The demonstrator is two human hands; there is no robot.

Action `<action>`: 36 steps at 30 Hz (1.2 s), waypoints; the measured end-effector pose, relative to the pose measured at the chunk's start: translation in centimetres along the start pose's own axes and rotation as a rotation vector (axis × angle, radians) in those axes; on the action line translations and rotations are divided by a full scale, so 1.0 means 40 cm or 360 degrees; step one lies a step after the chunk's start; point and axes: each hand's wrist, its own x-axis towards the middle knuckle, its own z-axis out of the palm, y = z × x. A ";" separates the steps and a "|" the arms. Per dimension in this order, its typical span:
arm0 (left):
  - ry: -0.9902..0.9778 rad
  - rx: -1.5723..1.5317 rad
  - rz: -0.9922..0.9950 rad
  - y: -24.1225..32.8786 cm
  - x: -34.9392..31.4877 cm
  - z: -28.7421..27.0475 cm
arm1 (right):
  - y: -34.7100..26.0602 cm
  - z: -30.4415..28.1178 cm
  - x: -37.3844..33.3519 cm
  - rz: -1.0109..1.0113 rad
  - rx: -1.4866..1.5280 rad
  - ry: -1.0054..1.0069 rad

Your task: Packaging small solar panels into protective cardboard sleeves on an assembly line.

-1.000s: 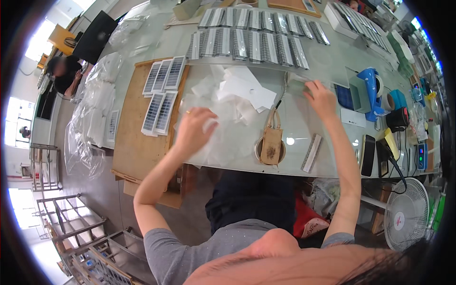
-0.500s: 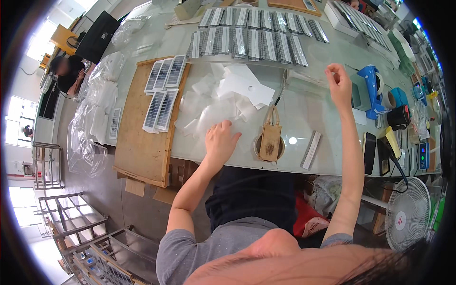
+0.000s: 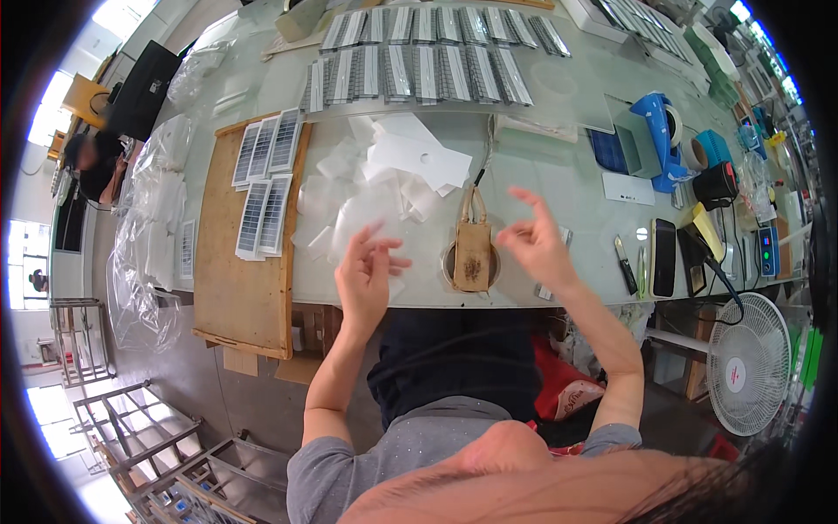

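Observation:
My left hand (image 3: 365, 272) hovers at the table's near side, fingers apart and holding nothing I can see, beside a loose pile of translucent film pieces and white sheets (image 3: 423, 162). To its right, a tan wrapped block (image 3: 472, 262) with looped handles and a cord rests on a round dish. My right hand (image 3: 534, 237) is just right of that block, thumb and fingers spread, nothing visible in it. A narrow grey-and-white strip (image 3: 546, 292) lies partly hidden under my right hand and wrist.
Two rows of packed strips (image 3: 423, 72) lie at the back. Small solar panels (image 3: 264, 196) sit on a wooden board (image 3: 236, 297) at left. A blue tape dispenser (image 3: 661, 144), a knife (image 3: 625, 265) and a phone-like black slab (image 3: 663, 258) lie right. A fan (image 3: 746, 367) stands low right.
My right hand has come down and left from the far right, its fingers opening from a near pinch. My left hand has shifted slightly left and nearer. The whole view has shifted.

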 end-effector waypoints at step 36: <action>-0.0560 0.0591 0.1071 -0.100 -0.106 0.102 | 0.089 0.029 0.045 -0.0588 -0.1293 0.0280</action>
